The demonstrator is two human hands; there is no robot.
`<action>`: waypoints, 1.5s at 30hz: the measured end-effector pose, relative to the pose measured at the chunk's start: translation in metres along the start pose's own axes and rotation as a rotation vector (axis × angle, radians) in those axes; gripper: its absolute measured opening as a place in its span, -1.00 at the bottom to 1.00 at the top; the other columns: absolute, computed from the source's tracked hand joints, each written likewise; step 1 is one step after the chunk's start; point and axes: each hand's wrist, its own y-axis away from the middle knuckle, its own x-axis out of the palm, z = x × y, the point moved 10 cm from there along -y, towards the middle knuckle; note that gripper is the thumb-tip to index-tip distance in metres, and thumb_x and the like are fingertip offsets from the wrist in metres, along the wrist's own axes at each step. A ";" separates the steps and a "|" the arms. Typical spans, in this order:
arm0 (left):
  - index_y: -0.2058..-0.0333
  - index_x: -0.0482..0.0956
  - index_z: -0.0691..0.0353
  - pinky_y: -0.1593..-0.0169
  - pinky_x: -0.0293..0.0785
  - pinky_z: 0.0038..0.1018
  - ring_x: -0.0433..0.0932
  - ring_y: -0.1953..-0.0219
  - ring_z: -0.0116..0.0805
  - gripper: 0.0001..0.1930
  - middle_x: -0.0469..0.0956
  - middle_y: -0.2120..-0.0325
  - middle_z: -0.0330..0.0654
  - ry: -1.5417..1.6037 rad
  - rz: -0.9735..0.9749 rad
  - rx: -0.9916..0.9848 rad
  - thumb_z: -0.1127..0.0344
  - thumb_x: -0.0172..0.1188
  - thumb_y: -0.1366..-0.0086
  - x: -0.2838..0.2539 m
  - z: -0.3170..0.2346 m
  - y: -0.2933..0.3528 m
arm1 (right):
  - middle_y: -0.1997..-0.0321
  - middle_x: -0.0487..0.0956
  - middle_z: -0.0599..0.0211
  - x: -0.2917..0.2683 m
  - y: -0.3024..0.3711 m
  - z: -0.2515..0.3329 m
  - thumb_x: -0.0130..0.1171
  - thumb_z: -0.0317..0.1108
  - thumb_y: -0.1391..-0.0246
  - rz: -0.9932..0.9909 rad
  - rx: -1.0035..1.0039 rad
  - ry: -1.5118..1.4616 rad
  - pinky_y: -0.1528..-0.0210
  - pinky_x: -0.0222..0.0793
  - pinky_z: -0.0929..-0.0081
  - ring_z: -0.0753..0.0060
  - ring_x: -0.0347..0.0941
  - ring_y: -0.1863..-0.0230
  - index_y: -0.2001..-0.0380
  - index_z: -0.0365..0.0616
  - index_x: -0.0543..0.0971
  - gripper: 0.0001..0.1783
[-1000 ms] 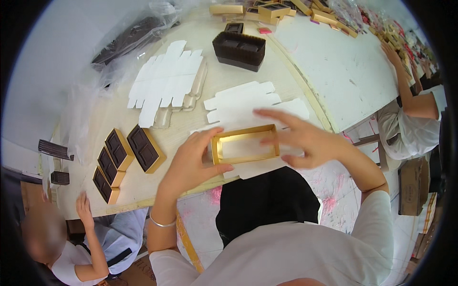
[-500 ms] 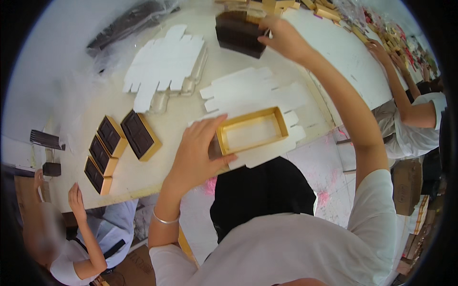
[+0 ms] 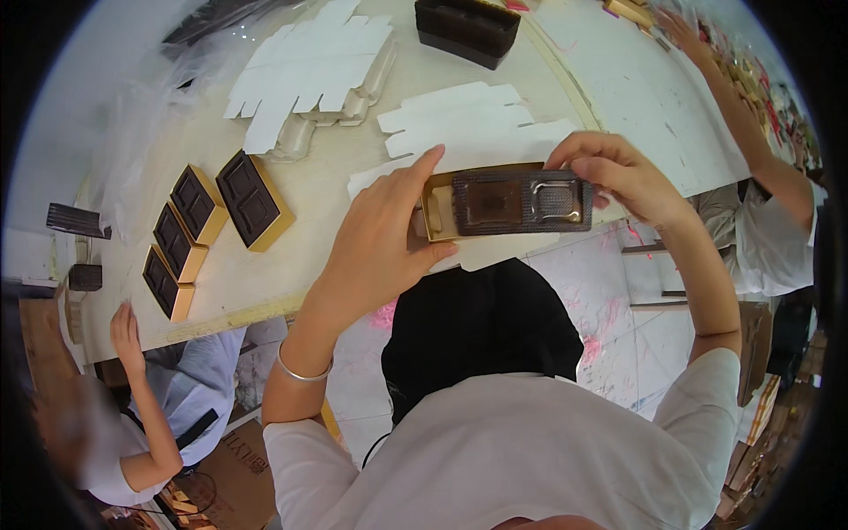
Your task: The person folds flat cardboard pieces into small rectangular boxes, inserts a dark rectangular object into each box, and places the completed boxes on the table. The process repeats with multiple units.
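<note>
My left hand [image 3: 371, 234] is closed on the left end of a gold box [image 3: 441, 210], fingers along the far side and thumb on the near side. Over the box's open top lies a dark brown plastic tray [image 3: 495, 203] with two shaped hollows. It is shifted to the right, so a strip of the box's pale inside shows at the left. My right hand [image 3: 629, 175] grips the tray's right end between thumb and fingers. Flat white card blanks [image 3: 455, 122] lie under and beyond the box. The box's right end is hidden beneath the tray.
Several gold boxes with brown trays inside [image 3: 254, 199] stand at the left. A nested stack of brown trays [image 3: 465, 34] sits at the far side, beside a pile of white blanks [image 3: 309, 66]. Co-workers' hands [image 3: 126, 336] show at the left and far right.
My right hand has come back from the far tray stack with one brown tray, now over the gold box. My left hand still holds the box.
</note>
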 end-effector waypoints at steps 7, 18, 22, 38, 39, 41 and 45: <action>-0.18 0.31 0.23 0.01 0.39 -0.34 0.45 0.09 -0.07 -0.24 0.46 0.08 -0.04 0.019 0.035 -0.030 0.43 0.40 0.05 0.003 0.001 0.000 | 0.12 0.44 0.27 0.023 0.005 0.052 -0.05 -0.25 -0.30 -0.252 -0.448 0.807 0.20 0.36 0.52 0.41 0.41 0.33 0.05 -0.17 0.55 -0.69; -0.18 0.37 0.16 0.09 0.39 -0.46 0.43 0.08 -0.29 -0.21 0.45 0.05 -0.16 0.128 0.152 -0.046 0.41 0.44 0.11 0.005 0.010 -0.012 | 0.40 0.47 0.24 0.061 0.045 0.063 0.22 -0.44 0.21 -0.021 -1.137 1.369 0.34 0.43 0.45 0.31 0.46 0.36 0.17 -0.23 0.58 -0.60; -0.16 0.38 0.19 0.02 0.40 -0.39 0.45 0.06 -0.11 -0.25 0.45 0.04 -0.06 0.078 0.205 -0.088 0.43 0.43 0.10 0.000 0.010 -0.012 | 0.47 0.41 0.34 0.074 0.044 0.064 0.24 -0.35 0.20 0.009 -1.195 1.543 0.33 0.41 0.47 0.34 0.44 0.39 0.17 -0.25 0.54 -0.58; -0.21 0.27 0.29 -0.22 0.17 -0.12 0.26 -0.16 0.17 -0.27 0.23 -0.19 0.11 -0.066 0.172 0.079 0.22 0.30 -0.05 0.006 0.004 -0.016 | 0.54 0.43 0.42 0.074 0.033 0.050 0.10 -0.12 0.00 -0.082 -1.405 1.335 0.43 0.24 0.45 0.42 0.43 0.47 0.29 -0.23 0.56 -0.63; -0.23 0.23 0.29 -0.21 0.17 -0.09 0.23 -0.17 0.21 -0.22 0.19 -0.21 0.11 -0.090 0.217 0.082 0.11 0.32 -0.08 0.015 0.013 -0.018 | 0.53 0.44 0.41 0.071 0.032 0.049 0.11 -0.08 0.00 -0.076 -1.379 1.358 0.43 0.24 0.44 0.41 0.43 0.47 0.30 -0.23 0.56 -0.60; -0.25 0.18 0.30 -0.20 0.19 -0.07 0.21 -0.18 0.25 -0.16 0.18 -0.21 0.13 -0.123 0.242 0.078 0.00 0.34 -0.11 0.025 0.028 -0.018 | 0.48 0.48 0.38 0.073 0.024 0.046 0.06 -0.17 -0.07 0.059 -1.271 1.360 0.38 0.30 0.40 0.34 0.47 0.41 0.20 -0.28 0.53 -0.62; -0.25 0.18 0.33 -0.17 0.21 -0.08 0.23 -0.15 0.26 -0.17 0.22 -0.14 0.19 -0.116 0.195 0.119 -0.05 0.29 -0.14 0.028 0.025 -0.015 | 0.40 0.58 0.29 0.080 0.031 0.045 0.04 -0.25 -0.09 0.129 -1.326 1.504 0.34 0.39 0.42 0.31 0.56 0.34 0.16 -0.33 0.53 -0.64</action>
